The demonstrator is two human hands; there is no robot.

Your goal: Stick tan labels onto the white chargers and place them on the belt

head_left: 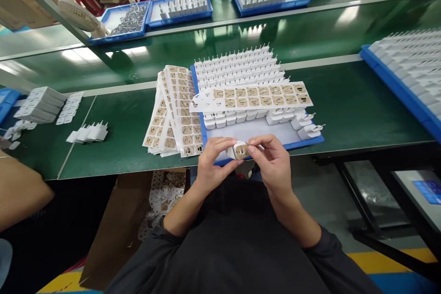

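Between finger and thumb, my left hand (pixel 217 158) grips a white plug charger (pixel 234 152) over the tray's front edge. A tan sticker (pixel 241 150) with cut-outs lies on the charger's end face. My right hand (pixel 272 158) is closed in a pinch at the sticker's right edge; whether the sticker is fully stuck down I cannot tell. Just beyond my hands, a blue tray (pixel 204 135) holds rows of white chargers (pixel 241 66) with pins up. A sheet of tan stickers (pixel 253 96) rests across those chargers, some spots at its left end bare.
Stacked sticker sheets (pixel 179 105) lie left of the tray. Further left stand several chargers (pixel 88 133) and a white stack (pixel 41 104). Another charger tray (pixel 413 69) is at right. Trays line the raised shelf behind, and a co-worker's arm (pixel 22 188) shows at left.
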